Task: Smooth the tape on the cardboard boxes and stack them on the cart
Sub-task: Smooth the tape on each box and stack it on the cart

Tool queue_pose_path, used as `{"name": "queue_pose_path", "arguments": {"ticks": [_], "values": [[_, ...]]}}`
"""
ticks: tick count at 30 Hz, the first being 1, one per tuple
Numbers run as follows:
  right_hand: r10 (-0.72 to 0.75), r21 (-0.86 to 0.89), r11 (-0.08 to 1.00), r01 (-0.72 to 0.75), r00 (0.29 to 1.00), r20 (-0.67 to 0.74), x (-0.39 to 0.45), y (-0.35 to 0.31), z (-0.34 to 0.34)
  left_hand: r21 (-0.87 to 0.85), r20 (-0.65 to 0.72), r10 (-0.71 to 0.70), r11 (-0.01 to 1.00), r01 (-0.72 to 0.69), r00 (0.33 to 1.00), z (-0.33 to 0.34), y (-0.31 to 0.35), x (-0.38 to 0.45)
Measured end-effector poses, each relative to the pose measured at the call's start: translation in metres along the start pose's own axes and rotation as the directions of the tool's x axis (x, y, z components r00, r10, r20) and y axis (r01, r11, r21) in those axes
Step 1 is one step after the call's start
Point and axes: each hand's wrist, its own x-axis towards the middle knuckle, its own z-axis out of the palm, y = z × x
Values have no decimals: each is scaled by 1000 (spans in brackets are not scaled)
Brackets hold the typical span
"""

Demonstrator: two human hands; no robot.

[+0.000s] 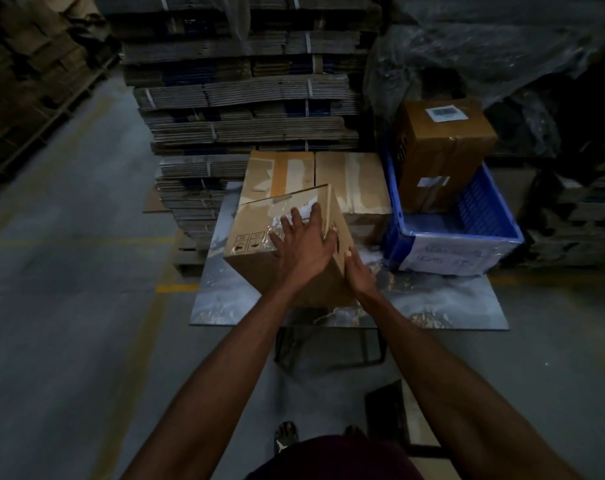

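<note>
Cardboard box (259,233) is seen tilted on the marble-patterned cart top (432,299), near-left corner down, centre of deck. Clear tape (287,209) is visible across its upper face, w/ handling symbols printed on the left side.

Left hand (304,244) is laid flat on the taped face, fingers straight and spread, nothing gripped. Right hand (358,271) is pressed against the box's right side, fingers extended along the cardboard; no curl is seen.

Behind the box, two flat sealed boxes (349,181) are set side by side at the far edge of the deck, the near one partly hidden by the tilted box. To the right, a blue plastic crate (484,216) is stood on the deck, just beside them; a taller brown box (443,143) w/ white label is leaned inside it. Paper sheet w/ handwriting is stuck on the crate's near wall; text can't be read.

Far side is blocked by strapped bundles of flattened cartons (245,98), stacked high. Plastic-wrapped goods (502,46) are piled far right. More cardboard is seen on racks (34,64) far left. Grey floor w/ yellow lines (176,288) lies left of the cart.
</note>
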Motion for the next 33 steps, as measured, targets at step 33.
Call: {"name": "queue_pose_path", "arguments": {"ticks": [33], "values": [[-50, -190, 982, -8, 952, -301, 11, 4, -44, -302, 30, -151, 941, 153, 988, 26, -109, 35]]}}
